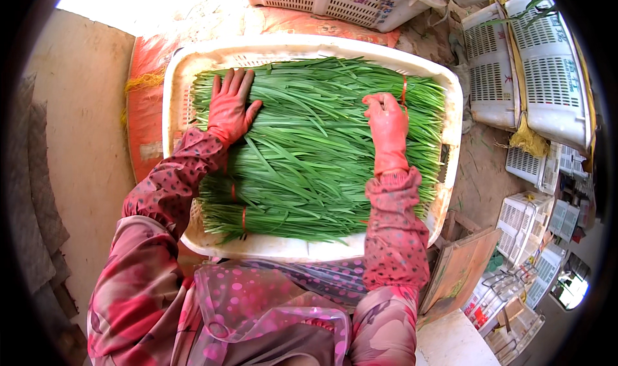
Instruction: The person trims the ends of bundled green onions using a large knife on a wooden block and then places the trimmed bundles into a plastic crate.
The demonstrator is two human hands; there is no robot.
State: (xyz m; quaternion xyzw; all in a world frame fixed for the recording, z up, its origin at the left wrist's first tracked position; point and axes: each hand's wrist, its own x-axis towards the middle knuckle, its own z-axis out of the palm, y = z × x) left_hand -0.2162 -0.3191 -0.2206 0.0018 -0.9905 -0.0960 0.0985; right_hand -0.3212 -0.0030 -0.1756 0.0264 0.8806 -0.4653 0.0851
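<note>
Bundles of long green garlic chives (299,173) lie side by side in a white plastic crate (456,134) in front of me. Orange-red bands tie them; one band (404,89) shows at the far right, and others circle the stalks at the near left. My left hand (230,109), in a reddish rubber glove, rests flat with spread fingers on the leaves at the far left. Gloved the same way, my right hand (387,125) is closed over the right part of the chives, just beside that far band. Its curled fingers hide whatever they may hold.
Under the crate lies red sheeting (151,125). Another white crate (328,2) stands beyond it, with tall stacked crates (547,70) at the right. A wooden board (460,269) leans near my right elbow, and a pale panel (77,121) stands at the left.
</note>
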